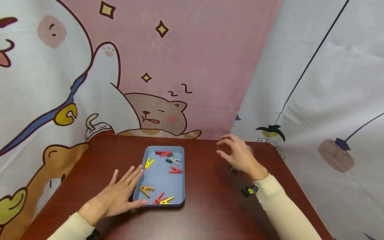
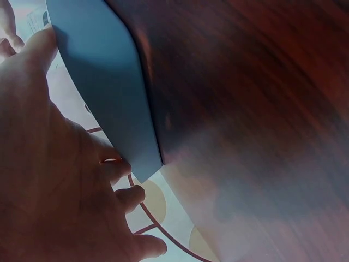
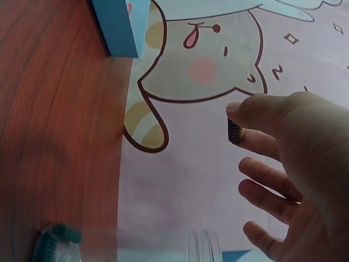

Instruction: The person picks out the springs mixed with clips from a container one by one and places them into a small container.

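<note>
My right hand point(image 1: 240, 155) pinches a small dark ribbed cylinder point(image 3: 235, 131) between thumb and index finger, its other fingers spread apart. It is raised above the table, right of the tray. Beside and partly behind it stands a clear bottle point(image 3: 152, 244) with a threaded neck and green ribbed pieces point(image 3: 54, 243) at its bottom. My left hand point(image 1: 118, 195) rests with extended fingers along the left rim of a blue-grey tray point(image 1: 165, 180), thumb at the near left corner. Spring clips lie in the tray, among them a yellow clip point(image 1: 149, 163), an orange clip point(image 1: 146, 190) and a white clip point(image 1: 175, 161).
Red clips point(image 1: 175, 170) and small dark pieces, one dark green point(image 1: 169, 161), also lie in the tray. It sits on a reddish-brown wooden table point(image 1: 204, 200). A cartoon-printed cloth point(image 1: 210, 66) hangs behind the table's far edge and along its sides.
</note>
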### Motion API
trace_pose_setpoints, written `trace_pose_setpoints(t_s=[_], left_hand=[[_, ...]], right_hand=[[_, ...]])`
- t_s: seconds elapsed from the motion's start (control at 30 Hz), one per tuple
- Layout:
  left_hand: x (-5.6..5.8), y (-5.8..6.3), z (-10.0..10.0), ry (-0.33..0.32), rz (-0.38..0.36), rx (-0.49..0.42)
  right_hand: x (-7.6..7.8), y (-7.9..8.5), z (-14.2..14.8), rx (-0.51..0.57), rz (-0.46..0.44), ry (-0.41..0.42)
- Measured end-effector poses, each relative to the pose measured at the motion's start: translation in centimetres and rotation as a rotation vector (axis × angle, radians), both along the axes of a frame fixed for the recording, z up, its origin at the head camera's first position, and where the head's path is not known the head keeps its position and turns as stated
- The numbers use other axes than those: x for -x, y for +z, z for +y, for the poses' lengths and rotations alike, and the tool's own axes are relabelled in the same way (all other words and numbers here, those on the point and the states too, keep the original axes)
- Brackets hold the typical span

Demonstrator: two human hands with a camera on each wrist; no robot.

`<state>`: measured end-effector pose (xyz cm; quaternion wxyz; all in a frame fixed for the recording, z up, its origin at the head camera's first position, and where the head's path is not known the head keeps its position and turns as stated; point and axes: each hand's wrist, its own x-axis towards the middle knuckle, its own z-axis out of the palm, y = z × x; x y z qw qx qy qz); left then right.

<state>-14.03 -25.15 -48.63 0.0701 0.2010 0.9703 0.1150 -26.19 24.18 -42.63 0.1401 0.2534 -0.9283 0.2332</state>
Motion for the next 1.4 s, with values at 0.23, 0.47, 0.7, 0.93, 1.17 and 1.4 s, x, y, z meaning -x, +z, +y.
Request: trace_pose_setpoints(t_s=[0.23, 0.47, 0.7, 0.93, 1.17, 1.4], left_hand=[[0.0, 0.0, 0.0, 0.003, -0.003, 0.002], [-0.1, 0.0, 0.0, 0.001, -0.002, 0.004], [-0.1, 0.1, 0.1, 0.001, -0.007, 0.001], [-0.1, 0.2, 0.1, 0.001, -0.006, 0.002], [-0.1, 0.1, 0.1, 0.004, -0.003, 0.001], [-0.1, 0.0, 0.1, 0.005, 0.0, 0.002]], right_hand=[[0.1, 0.1, 1.6, 0.001, 0.013, -0.041], [0.2, 0.1, 3.2, 0.028, 0.017, -0.065], [0.3, -0.3, 4.7, 0.03, 0.009, -0.094], [0.4, -0.9, 6.0, 0.037, 0.005, -0.123], [0.5, -1.4, 7.0, 0.046, 0.017, -0.137], [0.3, -1.7, 7.5, 0.056, -0.001, -0.155]])
